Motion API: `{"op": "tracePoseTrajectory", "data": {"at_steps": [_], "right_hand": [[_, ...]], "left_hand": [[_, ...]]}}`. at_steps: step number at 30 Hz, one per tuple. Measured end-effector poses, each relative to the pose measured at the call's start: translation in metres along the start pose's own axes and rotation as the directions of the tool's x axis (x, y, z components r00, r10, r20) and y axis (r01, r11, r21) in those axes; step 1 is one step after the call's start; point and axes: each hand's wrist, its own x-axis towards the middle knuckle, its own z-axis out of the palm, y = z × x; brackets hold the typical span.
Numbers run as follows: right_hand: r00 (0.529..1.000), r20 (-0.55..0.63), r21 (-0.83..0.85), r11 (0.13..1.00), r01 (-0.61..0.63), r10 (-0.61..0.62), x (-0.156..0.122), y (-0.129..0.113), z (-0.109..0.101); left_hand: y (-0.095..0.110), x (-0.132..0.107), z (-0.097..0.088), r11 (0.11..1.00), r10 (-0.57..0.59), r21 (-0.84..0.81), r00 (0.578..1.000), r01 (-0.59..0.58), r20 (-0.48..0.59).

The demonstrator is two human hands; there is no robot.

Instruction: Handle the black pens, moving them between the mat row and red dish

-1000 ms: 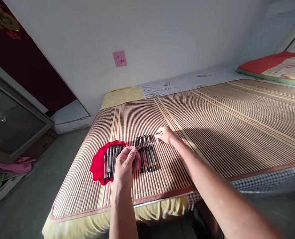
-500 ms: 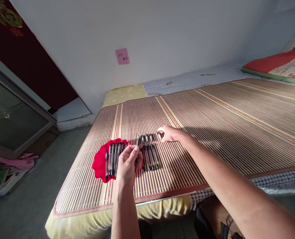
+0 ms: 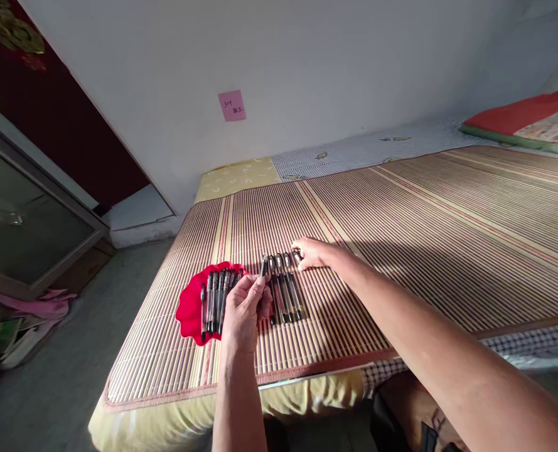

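My left hand (image 3: pixel 245 304) is closed around a pen (image 3: pixel 263 267) whose bare tip points up and away from me. To its right, several pen barrels (image 3: pixel 289 298) lie side by side on the slatted mat, and a row of black pen caps (image 3: pixel 279 260) sits just above them. My right hand (image 3: pixel 311 253) pinches a black pen cap (image 3: pixel 297 255) at the right end of that row. Left of my left hand, a red scalloped tray (image 3: pixel 189 307) holds several capped pens (image 3: pixel 217 292), partly hidden behind the hand.
The bamboo mat (image 3: pixel 401 220) covers most of the bed. A folded red and floral quilt (image 3: pixel 518 116) lies at the far right. Behind the bed is a white wall with a pink note (image 3: pixel 232 105). A glass-panelled door (image 3: pixel 29 220) stands at the left.
My right hand has moved slightly left with the cap, closer to the row of caps. The left hand keeps its hold on the pen, almost still.
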Motion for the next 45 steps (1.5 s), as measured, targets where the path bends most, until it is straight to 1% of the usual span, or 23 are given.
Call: {"op": "tracePoseTrajectory", "data": {"at_steps": [4,9,15,19,28,30,31,32,33,34,35,36,37,38,40,43,45], "right_hand": [[0.999,0.052,-0.024,1.0,-0.009,0.011,-0.004,-0.005,-0.002],[0.999,0.043,-0.015,1.0,-0.018,0.019,-0.008,-0.01,-0.004],[0.999,0.036,0.014,0.999,-0.03,0.029,-0.008,-0.01,-0.003],[1.0,0.018,0.029,0.999,-0.012,0.012,-0.008,-0.007,-0.001],[1.0,-0.027,0.081,0.997,0.012,-0.01,0.0,0.004,0.004],[0.998,-0.066,0.128,0.992,0.018,-0.01,-0.003,0.008,0.005],[0.993,-0.115,0.191,0.981,0.048,-0.026,-0.007,0.009,0.006],[0.982,-0.179,0.281,0.954,0.104,-0.054,-0.012,0.01,0.007],[0.964,-0.249,0.389,0.902,0.187,-0.093,-0.02,0.009,0.01],[0.938,-0.319,0.496,0.819,0.289,-0.138,-0.028,0.007,0.013],[0.912,-0.367,0.589,0.714,0.379,-0.181,-0.038,0.003,0.017],[0.891,-0.396,0.661,0.605,0.444,-0.222,-0.048,-0.003,0.022],[0.878,-0.408,0.716,0.51,0.477,-0.248,-0.057,-0.009,0.027],[0.874,-0.417,0.758,0.436,0.486,-0.249,-0.066,-0.016,0.032],[0.883,-0.423,0.817,0.336,0.468,-0.201,-0.077,-0.03,0.043],[0.901,-0.428,0.871,0.232,0.433,-0.07,-0.08,-0.043,0.055],[0.904,-0.427,0.889,0.178,0.422,-0.012,-0.077,-0.046,0.06]], "left_hand": [[0.001,-0.001,0.0,1.0,0.003,0.002,1.0,-0.003,-0.012],[0.0,0.0,0.001,1.0,-0.011,-0.001,1.0,0.011,-0.005],[0.001,-0.001,0.002,1.0,-0.012,-0.003,1.0,0.012,-0.02],[0.001,-0.001,0.003,1.0,-0.006,0.002,1.0,0.006,-0.004],[0.001,-0.002,0.006,1.0,0.009,0.014,1.0,-0.009,-0.014],[-0.001,0.0,0.006,1.0,0.015,0.007,1.0,-0.015,-0.011],[-0.003,0.001,0.005,1.0,0.019,0.005,1.0,-0.019,-0.009],[-0.004,0.003,0.004,1.0,0.022,0.007,1.0,-0.022,-0.007],[-0.006,0.004,0.004,1.0,0.027,0.012,1.0,-0.027,-0.006],[-0.008,0.005,0.003,0.999,0.035,0.02,0.999,-0.035,-0.009],[-0.01,0.005,0.003,0.998,0.048,0.033,0.999,-0.047,-0.015],[-0.012,0.005,0.004,0.996,0.066,0.054,0.997,-0.065,-0.025],[-0.013,0.004,0.005,0.993,0.092,0.081,0.995,-0.089,-0.04],[-0.015,0.003,0.007,0.987,0.12,0.117,0.991,-0.113,-0.054],[-0.017,0.0,0.012,0.963,0.175,0.223,0.981,-0.153,-0.083],[-0.019,-0.004,0.021,0.888,0.247,0.427,0.959,-0.168,-0.138],[-0.018,-0.007,0.025,0.85,0.304,0.493,0.937,-0.185,-0.172]]}}
